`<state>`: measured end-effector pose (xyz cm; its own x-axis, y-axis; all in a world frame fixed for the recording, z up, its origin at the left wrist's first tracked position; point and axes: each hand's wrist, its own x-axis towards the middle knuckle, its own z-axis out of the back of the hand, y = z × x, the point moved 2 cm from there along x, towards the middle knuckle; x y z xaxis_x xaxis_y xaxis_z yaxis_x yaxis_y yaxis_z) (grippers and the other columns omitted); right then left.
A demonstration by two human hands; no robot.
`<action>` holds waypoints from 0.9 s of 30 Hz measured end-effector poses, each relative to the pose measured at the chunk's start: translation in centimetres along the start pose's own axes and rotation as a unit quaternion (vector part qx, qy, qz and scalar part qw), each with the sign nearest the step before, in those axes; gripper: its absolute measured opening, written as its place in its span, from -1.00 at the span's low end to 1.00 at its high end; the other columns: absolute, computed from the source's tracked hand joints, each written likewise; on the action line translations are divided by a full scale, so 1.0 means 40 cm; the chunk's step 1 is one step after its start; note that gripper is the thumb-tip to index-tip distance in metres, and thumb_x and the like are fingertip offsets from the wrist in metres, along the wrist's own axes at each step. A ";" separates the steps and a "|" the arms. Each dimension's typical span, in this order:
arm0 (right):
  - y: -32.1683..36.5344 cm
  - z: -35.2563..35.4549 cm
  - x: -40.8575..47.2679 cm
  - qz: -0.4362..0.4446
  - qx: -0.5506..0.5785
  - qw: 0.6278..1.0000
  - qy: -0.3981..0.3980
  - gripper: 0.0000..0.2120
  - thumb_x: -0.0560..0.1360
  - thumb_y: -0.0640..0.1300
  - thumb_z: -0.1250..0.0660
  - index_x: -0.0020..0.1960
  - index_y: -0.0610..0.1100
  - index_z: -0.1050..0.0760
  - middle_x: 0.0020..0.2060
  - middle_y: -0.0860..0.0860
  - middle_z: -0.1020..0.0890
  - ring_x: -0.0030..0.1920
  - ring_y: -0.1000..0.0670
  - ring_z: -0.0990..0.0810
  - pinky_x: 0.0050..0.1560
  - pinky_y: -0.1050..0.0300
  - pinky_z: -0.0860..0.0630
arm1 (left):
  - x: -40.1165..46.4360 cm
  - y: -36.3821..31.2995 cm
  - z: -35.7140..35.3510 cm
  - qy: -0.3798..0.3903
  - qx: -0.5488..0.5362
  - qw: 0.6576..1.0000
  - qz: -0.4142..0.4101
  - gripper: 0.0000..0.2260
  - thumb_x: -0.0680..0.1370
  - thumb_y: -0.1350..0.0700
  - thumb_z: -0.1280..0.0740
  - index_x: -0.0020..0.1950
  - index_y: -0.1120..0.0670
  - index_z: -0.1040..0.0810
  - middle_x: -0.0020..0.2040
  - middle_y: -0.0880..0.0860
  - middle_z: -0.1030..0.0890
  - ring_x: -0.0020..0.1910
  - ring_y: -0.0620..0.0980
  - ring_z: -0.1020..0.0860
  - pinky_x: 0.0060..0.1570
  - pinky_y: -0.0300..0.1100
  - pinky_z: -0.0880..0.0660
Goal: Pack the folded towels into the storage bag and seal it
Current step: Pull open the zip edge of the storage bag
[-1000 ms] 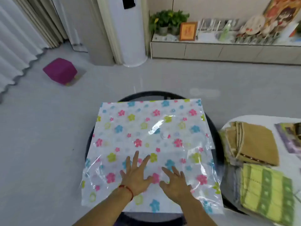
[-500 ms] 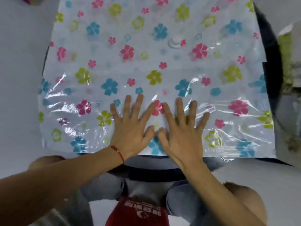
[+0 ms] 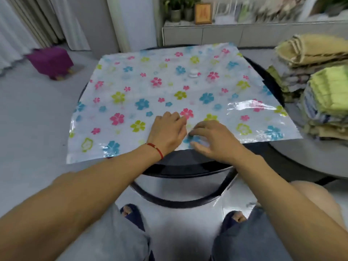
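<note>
A clear storage bag (image 3: 169, 95) printed with coloured flowers lies flat and empty on a round black table (image 3: 188, 166); a white valve (image 3: 192, 73) sits near its middle. My left hand (image 3: 166, 131) and my right hand (image 3: 212, 140) rest side by side at the bag's near edge, fingers curled and pinching at the plastic there. Whether either hand holds the film is hard to tell. Folded towels (image 3: 320, 95), tan on top at the back and green-striped in front, are stacked on a second table at the right.
A purple stool (image 3: 50, 62) stands on the floor at the left. A white column unit (image 3: 135, 21) and a low cabinet (image 3: 226, 34) with plants and a picture frame stand at the back. My knees and feet show below the table.
My hands lay flat with spread fingers on the bag before; now the fingers are curled and pinch at its near edge. The camera has tilted down and back up.
</note>
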<state>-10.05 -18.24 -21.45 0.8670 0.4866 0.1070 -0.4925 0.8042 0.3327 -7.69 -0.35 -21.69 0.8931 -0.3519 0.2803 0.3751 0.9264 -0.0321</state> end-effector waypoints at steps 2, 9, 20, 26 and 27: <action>0.017 0.013 -0.030 0.010 -0.005 0.999 0.046 -0.54 0.56 0.13 -0.42 0.38 -0.06 -0.60 0.35 -0.11 -0.59 0.36 -0.16 -0.53 0.38 -0.11 -0.43 | -0.014 0.002 0.016 0.038 -0.042 0.998 -0.010 -0.72 0.62 -0.05 -0.18 0.14 0.10 -0.55 0.05 0.11 -0.56 0.03 0.17 -0.47 -0.05 0.08 -0.40; 0.056 0.069 0.039 0.055 -0.113 0.987 0.103 -0.62 0.67 0.18 -0.19 0.38 0.06 -0.56 0.16 -0.02 -0.63 0.23 -0.10 -0.57 0.13 -0.08 -0.55 | -0.011 0.072 0.072 0.199 -0.132 0.962 -0.134 -0.55 0.50 -0.18 -0.40 0.28 0.04 -0.51 0.22 0.09 -0.54 0.21 0.07 -0.47 0.22 0.03 -0.39; -0.029 0.056 0.155 0.141 -0.127 0.973 0.128 -0.62 0.67 0.12 -0.22 0.33 -0.05 -0.60 0.15 -0.08 -0.62 0.18 -0.14 -0.56 0.14 -0.11 -0.54 | 0.144 0.103 0.071 0.249 -0.111 0.952 -0.141 -0.70 0.36 -0.24 -0.48 -0.03 -0.13 -0.58 0.10 0.01 -0.49 0.09 0.03 -0.43 0.11 0.08 -0.46; -0.051 0.075 0.164 0.165 -0.035 0.977 0.128 -0.67 0.57 0.02 -0.45 0.30 -0.05 -0.66 0.25 0.03 -0.66 0.18 -0.04 -0.62 0.20 0.01 -0.53 | 0.160 0.097 0.055 0.226 -0.105 0.950 -0.189 -0.73 0.38 -0.15 -0.46 -0.06 -0.07 -0.51 0.08 0.00 -0.46 0.05 0.00 -0.40 0.04 0.08 -0.46; -0.057 0.077 0.167 0.156 -0.022 0.979 0.127 -0.69 0.55 0.00 -0.47 0.25 -0.06 -0.68 0.21 0.03 -0.67 0.16 -0.04 -0.63 0.21 0.01 -0.52 | 0.155 0.102 0.050 0.223 -0.106 0.951 -0.185 -0.70 0.38 -0.21 -0.45 -0.05 -0.08 -0.51 0.10 -0.02 -0.44 0.06 -0.03 -0.38 0.04 0.08 -0.45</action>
<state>-2.90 -17.90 -18.62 0.6292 0.7761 -0.0415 -0.7386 0.6137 0.2790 -1.11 1.50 -18.18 0.6893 -0.7140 -0.1229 0.6838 0.6972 -0.2154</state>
